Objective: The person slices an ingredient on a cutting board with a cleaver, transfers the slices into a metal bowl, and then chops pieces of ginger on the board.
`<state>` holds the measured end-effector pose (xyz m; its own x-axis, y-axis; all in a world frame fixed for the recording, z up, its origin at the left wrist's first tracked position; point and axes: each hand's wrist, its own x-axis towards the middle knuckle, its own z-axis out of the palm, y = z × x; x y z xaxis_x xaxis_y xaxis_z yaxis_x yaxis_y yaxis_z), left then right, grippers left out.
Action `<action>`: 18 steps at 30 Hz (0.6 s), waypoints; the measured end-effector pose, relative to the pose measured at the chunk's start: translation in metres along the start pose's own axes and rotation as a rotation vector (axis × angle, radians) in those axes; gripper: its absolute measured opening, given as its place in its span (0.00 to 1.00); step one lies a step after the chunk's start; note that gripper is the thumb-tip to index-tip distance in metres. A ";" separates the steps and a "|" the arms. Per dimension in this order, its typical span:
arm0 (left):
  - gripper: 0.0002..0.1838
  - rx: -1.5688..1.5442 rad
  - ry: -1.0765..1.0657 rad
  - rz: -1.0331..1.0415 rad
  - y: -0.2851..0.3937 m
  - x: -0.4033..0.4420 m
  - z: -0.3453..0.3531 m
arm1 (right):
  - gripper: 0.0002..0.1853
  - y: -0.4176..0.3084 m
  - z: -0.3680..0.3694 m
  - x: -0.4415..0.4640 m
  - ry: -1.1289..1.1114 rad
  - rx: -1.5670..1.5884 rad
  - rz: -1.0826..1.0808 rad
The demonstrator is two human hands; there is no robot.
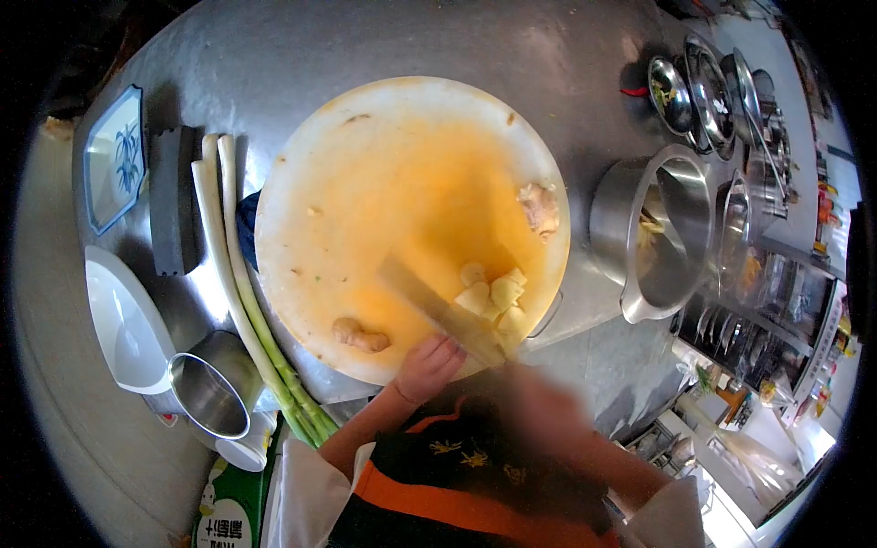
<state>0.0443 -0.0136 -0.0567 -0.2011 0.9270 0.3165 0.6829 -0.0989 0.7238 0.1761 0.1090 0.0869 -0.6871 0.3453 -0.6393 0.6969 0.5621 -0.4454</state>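
A round cutting board with a yellow-stained middle lies before me. My right hand, blurred by motion, is on the handle end of a cleaver, whose smeared blade slants across the board's near side. Curled fingers of my left hand rest at the near edge, close beside the blade; what they hold, if anything, is hidden. Pale peeled slices, apparently ginger, are piled just beyond the blade. One knob of ginger sits left of my left hand, and a cut ginger piece lies at the right rim.
Leeks run along the board's left, beside a dark grey block, a blue-rimmed dish, a white bowl and a metal cup. To the right stand a steel pot and several metal bowls.
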 end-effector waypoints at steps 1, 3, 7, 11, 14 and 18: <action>0.11 0.000 0.000 0.001 -0.001 -0.006 0.004 | 0.22 -0.003 -0.004 -0.001 -0.087 -0.023 -0.003; 0.10 -0.195 -0.041 -0.110 -0.005 -0.015 0.013 | 0.22 -0.007 -0.008 -0.001 -0.172 -0.044 -0.005; 0.11 -0.313 -0.019 -0.159 -0.005 -0.020 0.020 | 0.23 -0.006 -0.002 -0.003 -0.229 -0.119 0.014; 0.12 -0.399 -0.016 -0.260 -0.002 -0.019 0.020 | 0.23 -0.005 -0.001 -0.002 -0.188 -0.181 -0.052; 0.12 -0.377 -0.003 -0.255 -0.003 -0.016 0.017 | 0.23 -0.010 -0.005 0.014 -0.146 -0.066 -0.124; 0.12 -0.402 -0.058 -0.269 -0.006 -0.024 0.016 | 0.22 -0.001 0.022 0.046 -0.083 0.004 -0.139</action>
<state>0.0567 -0.0290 -0.0783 -0.2857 0.9565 0.0595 0.2841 0.0252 0.9585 0.1486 0.1077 0.0437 -0.7578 0.2014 -0.6207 0.5972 0.5972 -0.5355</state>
